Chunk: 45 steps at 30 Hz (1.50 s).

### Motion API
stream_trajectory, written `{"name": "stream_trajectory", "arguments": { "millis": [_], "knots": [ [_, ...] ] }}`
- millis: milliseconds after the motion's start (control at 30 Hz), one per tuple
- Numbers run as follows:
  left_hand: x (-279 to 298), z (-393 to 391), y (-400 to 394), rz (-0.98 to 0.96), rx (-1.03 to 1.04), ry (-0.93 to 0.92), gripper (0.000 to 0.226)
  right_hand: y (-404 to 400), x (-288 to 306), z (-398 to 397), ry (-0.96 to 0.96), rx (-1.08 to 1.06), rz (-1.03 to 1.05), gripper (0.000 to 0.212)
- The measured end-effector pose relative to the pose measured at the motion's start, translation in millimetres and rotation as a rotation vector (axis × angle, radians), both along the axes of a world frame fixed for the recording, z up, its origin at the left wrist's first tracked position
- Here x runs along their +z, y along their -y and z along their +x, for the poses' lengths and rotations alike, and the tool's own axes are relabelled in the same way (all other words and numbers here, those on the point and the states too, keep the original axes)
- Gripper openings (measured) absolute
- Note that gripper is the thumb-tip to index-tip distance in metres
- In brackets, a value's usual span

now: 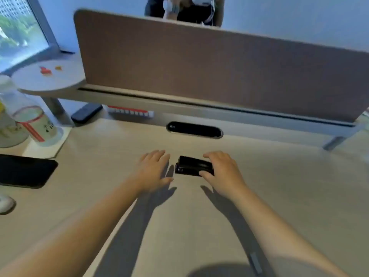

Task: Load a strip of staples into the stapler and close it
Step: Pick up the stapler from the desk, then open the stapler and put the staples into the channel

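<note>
A small black stapler (191, 166) lies on the light wooden desk (279, 196), closed as far as I can tell, its length running left to right. My right hand (221, 172) cups its right end, fingers over the far side and thumb against the near side. My left hand (155, 168) hovers just left of the stapler, palm down, fingers spread, holding nothing. No strip of staples shows in this view.
A brown divider panel (209, 68) closes the back of the desk, with a cable slot (194, 129) below it. A dark phone (24, 170), a cup (38, 126) and jars stand at the left. Another person (185, 11) is behind the divider.
</note>
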State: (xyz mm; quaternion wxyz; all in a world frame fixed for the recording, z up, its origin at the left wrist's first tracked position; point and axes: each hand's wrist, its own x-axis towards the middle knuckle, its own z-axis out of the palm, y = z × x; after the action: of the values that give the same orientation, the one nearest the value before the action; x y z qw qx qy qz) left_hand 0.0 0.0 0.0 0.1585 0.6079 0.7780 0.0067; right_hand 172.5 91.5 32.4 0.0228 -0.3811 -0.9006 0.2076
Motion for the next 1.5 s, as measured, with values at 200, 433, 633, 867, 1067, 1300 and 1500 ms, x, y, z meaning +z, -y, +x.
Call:
{"name": "stream_trajectory", "arguments": {
  "millis": [200,433,633,867,1067,1300,1500],
  "knots": [
    [-41.5,-10.6,-33.8,0.028,0.001,0.101,0.078,-14.1,-38.2,-29.7,-0.023,-0.068,-0.019,0.05],
    [-63.7,-5.5,-40.5,0.283,0.13,0.337,0.05,-12.3,-61.2,-45.4,-0.14,-0.117,-0.066,0.048],
    [-67.4,-4.6,-40.3,0.352,0.216,0.415,0.04,-13.3,-69.3,-49.7,-0.239,-0.183,-0.063,0.033],
    [-67.9,-3.6,-39.5,0.347,0.224,0.41,0.037,-16.7,-59.4,-41.8,-0.545,-0.215,-0.229,0.026],
    [-66.7,-2.6,-38.9,0.357,0.222,0.393,0.039,-21.3,-53.9,-22.8,-0.914,-0.454,-0.297,0.024],
    [-70.5,3.1,-36.7,0.366,0.225,0.357,0.037,-34.4,-62.4,-0.2,-1.046,-0.708,-0.259,0.015],
    [-72.0,6.8,-36.3,0.392,0.26,0.39,0.034,-60.7,-91.9,26.1,-0.999,-0.843,-0.279,0.016]
  ]
}}
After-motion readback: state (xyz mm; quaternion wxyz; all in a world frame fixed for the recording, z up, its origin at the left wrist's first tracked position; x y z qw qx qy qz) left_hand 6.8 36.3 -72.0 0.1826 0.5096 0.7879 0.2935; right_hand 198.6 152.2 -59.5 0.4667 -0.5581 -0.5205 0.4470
